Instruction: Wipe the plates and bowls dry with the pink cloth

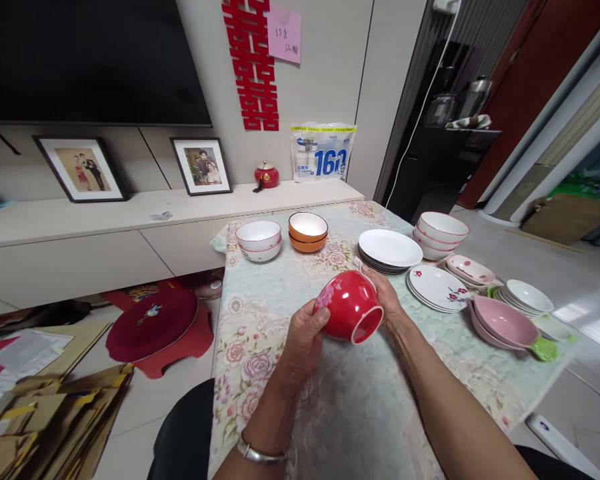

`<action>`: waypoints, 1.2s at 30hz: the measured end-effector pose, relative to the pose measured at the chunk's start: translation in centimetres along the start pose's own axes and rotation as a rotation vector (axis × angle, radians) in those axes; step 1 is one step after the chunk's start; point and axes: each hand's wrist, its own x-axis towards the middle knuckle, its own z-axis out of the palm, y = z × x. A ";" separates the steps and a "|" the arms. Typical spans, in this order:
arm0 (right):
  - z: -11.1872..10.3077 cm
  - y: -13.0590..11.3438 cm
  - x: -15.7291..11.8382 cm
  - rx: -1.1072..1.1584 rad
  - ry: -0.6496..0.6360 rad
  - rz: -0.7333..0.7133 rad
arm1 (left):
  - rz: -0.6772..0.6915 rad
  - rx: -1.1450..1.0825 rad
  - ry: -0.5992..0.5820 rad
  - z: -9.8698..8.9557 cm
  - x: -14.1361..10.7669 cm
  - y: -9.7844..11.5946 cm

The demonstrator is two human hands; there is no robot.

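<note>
A glossy red bowl (347, 303) with a pink flower pattern is tipped on its side above the table, its foot ring facing me. My left hand (305, 337) grips its left side, thumb on the outer wall. On the far right side, my right hand (384, 293) holds the bowl's rim, with a bit of whitish cloth (359, 264) showing at its fingers. Beyond the bowl stand two stacked orange bowls (307, 245) and two white bowls with red rims (259, 250). A stack of white plates (390, 248) is just past my right hand.
Flowered plates (437, 290), tall white bowls (440, 230), pink dishes (505, 323) and small white dishes (529, 295) line the table's right side. A low cabinet (80, 233) runs behind the flowered tablecloth (260, 313). A red stool (155, 320) stands left.
</note>
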 end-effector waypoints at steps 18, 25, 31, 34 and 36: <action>3.1 -1.3 -3.8 -1.154 -0.460 -0.987 | 0.137 0.244 0.094 -0.8 0.2 -0.6; 0.3 -1.0 -1.2 -0.665 -0.219 -0.504 | 0.044 0.150 0.116 -0.5 -0.1 -0.5; 0.4 0.4 -0.6 -0.154 -0.099 -0.135 | 0.087 -0.081 0.122 -0.1 0.3 -0.2; 0.8 1.1 -0.6 -0.094 -0.096 -0.085 | 0.097 -0.187 0.160 -0.2 0.5 -0.4; 0.6 1.3 -0.3 -0.139 -0.034 -0.083 | 0.102 -0.251 0.199 -0.4 0.6 -0.5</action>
